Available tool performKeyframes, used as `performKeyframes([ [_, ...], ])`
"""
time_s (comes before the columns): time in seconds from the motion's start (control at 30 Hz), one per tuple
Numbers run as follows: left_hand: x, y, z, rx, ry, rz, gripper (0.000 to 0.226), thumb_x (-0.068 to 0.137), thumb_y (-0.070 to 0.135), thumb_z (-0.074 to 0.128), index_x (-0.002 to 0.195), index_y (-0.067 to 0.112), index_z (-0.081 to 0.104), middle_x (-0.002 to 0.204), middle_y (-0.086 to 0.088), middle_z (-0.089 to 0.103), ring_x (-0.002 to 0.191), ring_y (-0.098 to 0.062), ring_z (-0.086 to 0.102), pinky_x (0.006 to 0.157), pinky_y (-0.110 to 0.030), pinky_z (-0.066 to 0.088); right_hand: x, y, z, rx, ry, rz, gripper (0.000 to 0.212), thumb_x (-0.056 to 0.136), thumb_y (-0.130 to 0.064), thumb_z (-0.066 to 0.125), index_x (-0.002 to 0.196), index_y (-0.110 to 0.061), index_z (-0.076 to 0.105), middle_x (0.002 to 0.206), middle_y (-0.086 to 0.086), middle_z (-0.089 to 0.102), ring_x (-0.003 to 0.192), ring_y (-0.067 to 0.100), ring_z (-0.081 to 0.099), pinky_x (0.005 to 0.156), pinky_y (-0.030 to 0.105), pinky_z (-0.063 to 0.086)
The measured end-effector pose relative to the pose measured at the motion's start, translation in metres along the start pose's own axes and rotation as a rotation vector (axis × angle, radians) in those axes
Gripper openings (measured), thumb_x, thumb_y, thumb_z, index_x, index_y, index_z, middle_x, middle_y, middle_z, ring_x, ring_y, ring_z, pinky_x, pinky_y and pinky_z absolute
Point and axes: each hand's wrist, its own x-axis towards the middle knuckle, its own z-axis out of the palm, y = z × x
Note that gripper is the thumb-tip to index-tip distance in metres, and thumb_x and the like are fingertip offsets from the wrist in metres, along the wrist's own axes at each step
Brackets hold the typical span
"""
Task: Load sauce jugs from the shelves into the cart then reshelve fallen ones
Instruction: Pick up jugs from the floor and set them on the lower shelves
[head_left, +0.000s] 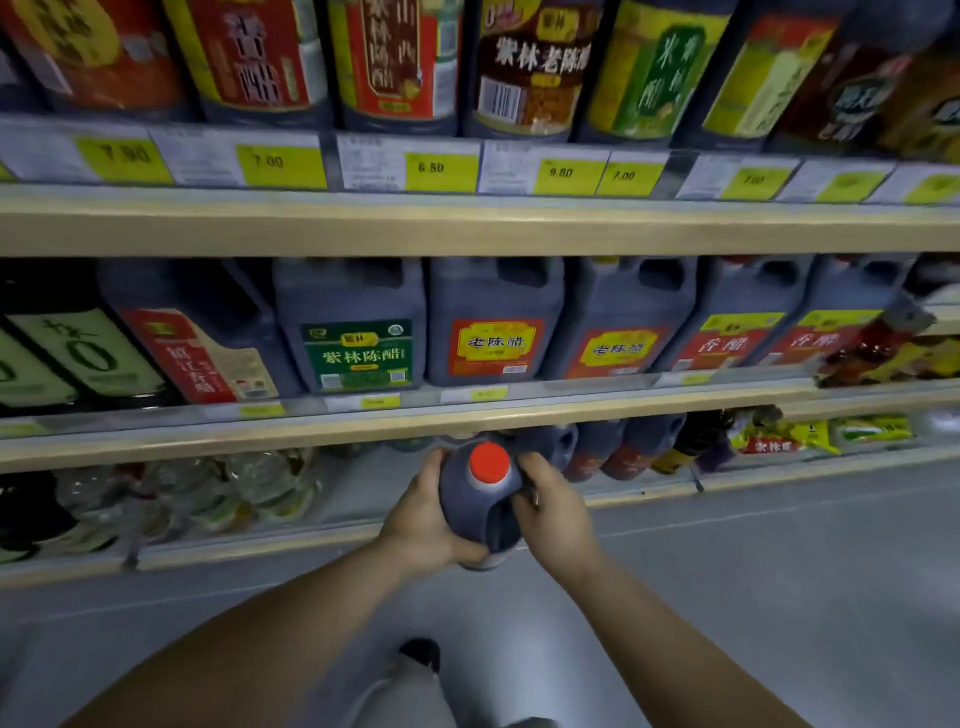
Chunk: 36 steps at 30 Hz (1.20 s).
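- Lower centre of the frame: a dark jug (475, 506) is held up between both hands, its red cap (489, 462) pointing at the camera.
- The left hand (423, 522) wraps the jug's left flank, with the thumb up by the shoulder and the fingers curled under the base.
- The right hand (556, 514) clamps the right side, its fingers hooked in at the moulded handle.
- So the jug sits squarely between the two palms, gripped from both sides, with the cap poking up above the knuckles.
- It hangs just in front of the bottom shelf (363, 532), right below the edge of the middle shelf (260, 439).
- Across the middle of the frame, a green-labelled jug (358, 338) stands in a row of dark jugs.
- Grey floor (779, 597) fills the lower right.
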Motion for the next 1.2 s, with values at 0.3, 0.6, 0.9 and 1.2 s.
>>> performKeyframes([
  [0.3, 0.094, -0.114, 0.048, 0.042, 0.125, 0.178, 0.123, 0.037, 0.04, 0.081, 0.143, 0.019, 0.021, 0.133, 0.01, 0.042, 0.124, -0.011, 0.045, 0.1, -0.018, 0.036, 0.055, 0.122, 0.073, 0.103, 0.125, -0.159, 0.025, 0.085, 0.001, 0.056, 0.107, -0.009, 0.06, 0.104, 0.0, 0.065, 0.095, 0.011, 0.058, 0.082, 0.02, 0.045],
  [0.6, 0.156, -0.193, 0.079, 0.086, 0.209, 0.188, 0.12, 0.036, 0.044, 0.083, 0.14, 0.029, 0.024, 0.135, -0.002, 0.043, 0.124, -0.018, 0.048, 0.104, -0.037, 0.043, 0.099, 0.202, 0.124, 0.118, 0.127, -0.165, 0.029, 0.085, -0.002, 0.055, 0.114, -0.006, 0.059, 0.11, 0.005, 0.065, 0.101, 0.018, 0.059, 0.087, 0.022, 0.043],
  [0.9, 0.184, -0.209, 0.087, 0.064, 0.189, 0.115, 0.11, 0.031, 0.041, 0.087, 0.127, 0.045, 0.033, 0.131, 0.007, 0.048, 0.12, -0.013, 0.051, 0.098, -0.037, 0.048, 0.123, 0.225, 0.139, 0.147, 0.173, -0.124, 0.028, 0.082, 0.003, 0.055, 0.107, -0.01, 0.06, 0.1, -0.004, 0.063, 0.095, 0.015, 0.058, 0.078, 0.016, 0.041],
  [1.2, 0.229, -0.193, 0.075, 0.247, 0.146, -0.049, 0.135, 0.023, 0.056, 0.08, 0.144, 0.031, 0.024, 0.138, 0.004, 0.049, 0.125, -0.018, 0.051, 0.101, -0.038, 0.046, 0.13, 0.226, 0.139, 0.097, 0.331, -0.105, 0.036, 0.091, -0.007, 0.056, 0.127, -0.007, 0.055, 0.123, 0.005, 0.058, 0.117, 0.019, 0.052, 0.094, 0.013, 0.032],
])
